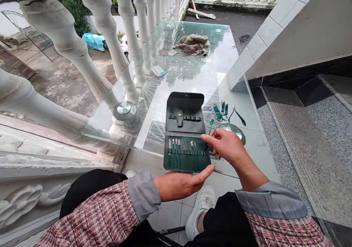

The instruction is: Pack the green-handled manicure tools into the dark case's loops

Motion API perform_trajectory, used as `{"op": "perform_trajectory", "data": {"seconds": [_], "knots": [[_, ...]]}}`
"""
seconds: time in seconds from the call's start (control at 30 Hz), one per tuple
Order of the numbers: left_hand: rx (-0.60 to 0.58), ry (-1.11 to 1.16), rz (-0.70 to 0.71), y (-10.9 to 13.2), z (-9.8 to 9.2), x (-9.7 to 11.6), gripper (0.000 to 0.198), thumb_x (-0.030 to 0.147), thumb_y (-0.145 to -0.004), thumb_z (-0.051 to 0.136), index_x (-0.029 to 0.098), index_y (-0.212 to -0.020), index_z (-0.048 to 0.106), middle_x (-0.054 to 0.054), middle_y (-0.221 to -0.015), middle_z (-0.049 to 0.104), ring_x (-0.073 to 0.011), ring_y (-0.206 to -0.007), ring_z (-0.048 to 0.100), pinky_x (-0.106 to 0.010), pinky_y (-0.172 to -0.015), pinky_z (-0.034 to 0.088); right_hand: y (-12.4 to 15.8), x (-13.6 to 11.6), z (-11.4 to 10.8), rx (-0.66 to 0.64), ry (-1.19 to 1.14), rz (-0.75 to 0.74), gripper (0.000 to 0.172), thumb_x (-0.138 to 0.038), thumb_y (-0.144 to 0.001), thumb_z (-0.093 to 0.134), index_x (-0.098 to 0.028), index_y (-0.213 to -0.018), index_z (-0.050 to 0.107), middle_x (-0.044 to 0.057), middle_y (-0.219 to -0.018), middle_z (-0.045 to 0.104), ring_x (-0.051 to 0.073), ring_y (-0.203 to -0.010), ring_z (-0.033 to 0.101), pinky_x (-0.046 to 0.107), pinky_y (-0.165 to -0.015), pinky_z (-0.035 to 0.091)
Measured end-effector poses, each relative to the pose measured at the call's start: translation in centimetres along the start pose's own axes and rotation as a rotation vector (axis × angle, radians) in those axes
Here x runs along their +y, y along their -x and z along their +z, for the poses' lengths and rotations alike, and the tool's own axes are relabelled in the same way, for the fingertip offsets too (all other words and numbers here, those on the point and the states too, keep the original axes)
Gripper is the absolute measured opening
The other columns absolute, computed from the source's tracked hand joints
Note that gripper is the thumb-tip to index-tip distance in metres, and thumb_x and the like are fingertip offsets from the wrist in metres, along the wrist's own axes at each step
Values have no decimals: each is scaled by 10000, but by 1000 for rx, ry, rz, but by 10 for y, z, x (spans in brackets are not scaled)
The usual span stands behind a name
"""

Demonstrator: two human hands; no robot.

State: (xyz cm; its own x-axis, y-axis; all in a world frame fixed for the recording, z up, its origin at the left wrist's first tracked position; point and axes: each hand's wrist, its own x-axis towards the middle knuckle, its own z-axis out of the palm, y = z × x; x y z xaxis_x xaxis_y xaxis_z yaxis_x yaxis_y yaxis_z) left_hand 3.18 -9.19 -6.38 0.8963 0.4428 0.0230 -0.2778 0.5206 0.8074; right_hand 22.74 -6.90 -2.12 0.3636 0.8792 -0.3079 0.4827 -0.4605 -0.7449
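Just now the left hand (180,186) lies open beside the manicure case (187,162) on the glass table (192,71), and the right hand (224,146) pinches above it, gripping what, I cannot tell.

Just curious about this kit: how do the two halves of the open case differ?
The upper panel is black, the lower panel dark green. The upper panel holds one tool; the lower panel holds a row of slim steel tools. Both have strap loops and lie open on the glass tabletop.
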Motion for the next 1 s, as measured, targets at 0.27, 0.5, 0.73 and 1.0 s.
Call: {"op": "perform_trajectory", "data": {"seconds": [0.27,0.5,0.73,1.0], "knots": [[-1,-27,27,0,0,0,596,-31,-596,573,332,-1052,696,18,-1106,667,-285,-1355,320,-598,-1150,269,-3,-16,-3,41,323,-109,367,-470,-692,621,-208,-483,472,-16,-489,518,118,-483,439,259,-467,304],[-24,-274,109,2,-4,-5,510,39,-693,522,328,-1081,684,4,-1095,669,-280,-1332,375,-597,-1051,388,-4,-17,2,26,265,-186,273,-427,-690,605,-207,-546,533,-19,-501,525,122,-500,464,250,-472,323],[-292,-1654,452,11,3,-7,252,160,-845,464,234,-946,683,-57,-1296,559,-118,-636,569,-275,-455,381,2,-19,10,-35,-124,-193,295,-461,-689,632,-211,-829,564,-56,-514,479,120,-437,491,243,-401,387],[-205,-2123,805,43,8,40,130,167,-856,506,158,-797,621,-32,-759,576,-121,-582,445,-258,-472,308,17,-35,28,-195,-262,-219,316,-458,-685,629,-202,-835,520,-42,-562,527,112,-464,514,243,-438,441]]}}
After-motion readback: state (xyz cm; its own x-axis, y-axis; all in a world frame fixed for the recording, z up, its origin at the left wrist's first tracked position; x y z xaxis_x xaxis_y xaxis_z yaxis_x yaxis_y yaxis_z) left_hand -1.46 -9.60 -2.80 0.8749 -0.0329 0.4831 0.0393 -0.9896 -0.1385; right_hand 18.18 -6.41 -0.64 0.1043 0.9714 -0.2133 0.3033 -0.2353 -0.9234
